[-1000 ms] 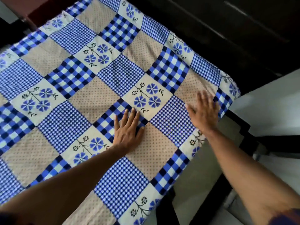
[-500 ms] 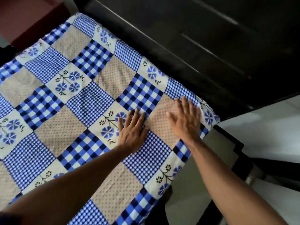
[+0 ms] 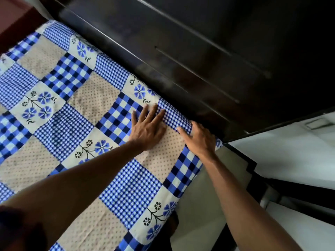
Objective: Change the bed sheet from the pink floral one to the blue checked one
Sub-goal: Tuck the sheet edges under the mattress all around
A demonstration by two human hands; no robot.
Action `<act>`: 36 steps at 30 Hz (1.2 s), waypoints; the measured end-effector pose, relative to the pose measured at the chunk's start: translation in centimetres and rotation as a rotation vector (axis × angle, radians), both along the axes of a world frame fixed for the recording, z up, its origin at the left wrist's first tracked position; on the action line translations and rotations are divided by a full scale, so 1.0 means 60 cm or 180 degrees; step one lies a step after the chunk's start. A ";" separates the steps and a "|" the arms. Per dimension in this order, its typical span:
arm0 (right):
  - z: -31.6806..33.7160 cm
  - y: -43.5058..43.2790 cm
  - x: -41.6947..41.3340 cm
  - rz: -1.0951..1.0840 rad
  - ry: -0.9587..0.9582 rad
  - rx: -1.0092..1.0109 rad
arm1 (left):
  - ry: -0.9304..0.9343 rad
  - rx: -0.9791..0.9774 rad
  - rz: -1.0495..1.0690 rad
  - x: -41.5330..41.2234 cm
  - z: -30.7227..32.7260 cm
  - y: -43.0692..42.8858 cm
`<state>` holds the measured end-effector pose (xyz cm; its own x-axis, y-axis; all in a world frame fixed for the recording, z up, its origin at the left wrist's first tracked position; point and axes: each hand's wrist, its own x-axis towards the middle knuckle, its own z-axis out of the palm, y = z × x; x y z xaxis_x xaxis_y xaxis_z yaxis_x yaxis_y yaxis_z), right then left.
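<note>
Where patchwork blue checked sheet (image 3: 76,113) lies smooth, left hand (image 3: 146,130) spread flat, right hand (image 3: 199,140) curled over corner.

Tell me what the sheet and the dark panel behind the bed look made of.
Blue checked sheet: thin woven cloth, probably cotton, matte; it lies flat and bends softly over the bed's edge. Dark panel: looks like polished or lacquered wood, possibly laminate; it shows glossy streaks and straight grooves.

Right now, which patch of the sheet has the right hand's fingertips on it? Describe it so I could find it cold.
Start at the dark headboard along the blue checked sheet. Follow the sheet's edge to the near corner, where the right hand lies. Its fingertips rest on a fine small-check patch; the neighbours are bold large checks, dotted beige and flowers.
</note>
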<state>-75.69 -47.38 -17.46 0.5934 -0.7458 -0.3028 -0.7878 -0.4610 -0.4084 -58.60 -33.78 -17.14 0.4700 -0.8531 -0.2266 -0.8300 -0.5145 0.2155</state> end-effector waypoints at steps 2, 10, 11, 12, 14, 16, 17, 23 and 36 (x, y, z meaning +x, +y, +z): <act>0.002 -0.009 -0.011 -0.0023 -0.0217 0.0154 | -0.0014 0.0073 -0.0178 -0.002 0.002 -0.031; -0.002 0.079 -0.105 -0.0786 -0.1495 -0.0519 | -0.0363 0.0274 -0.0645 -0.012 0.008 -0.145; -0.013 0.086 -0.110 -0.0881 -0.1410 -0.0256 | -0.0407 0.0351 -0.0700 -0.014 0.009 -0.156; -0.020 0.087 -0.108 -0.0976 -0.1368 0.0037 | -0.0461 0.0397 -0.0746 -0.015 0.013 -0.166; -0.029 0.073 -0.098 -0.1245 -0.1393 0.0476 | -0.0564 0.0465 -0.0833 -0.020 0.016 -0.182; -0.040 0.052 -0.087 -0.1581 -0.1420 0.0785 | -0.0655 0.0688 -0.0839 -0.024 0.019 -0.189; -0.043 0.040 -0.085 -0.1721 -0.1426 0.0915 | -0.0671 0.0727 -0.0825 -0.025 0.017 -0.190; -0.051 -0.015 -0.121 -0.1698 -0.1152 0.1555 | -0.0062 -0.0993 -0.0113 -0.041 0.032 -0.134; 0.039 0.176 0.011 0.0531 -0.1004 -0.0604 | -0.0151 0.0217 0.1143 -0.068 -0.007 0.098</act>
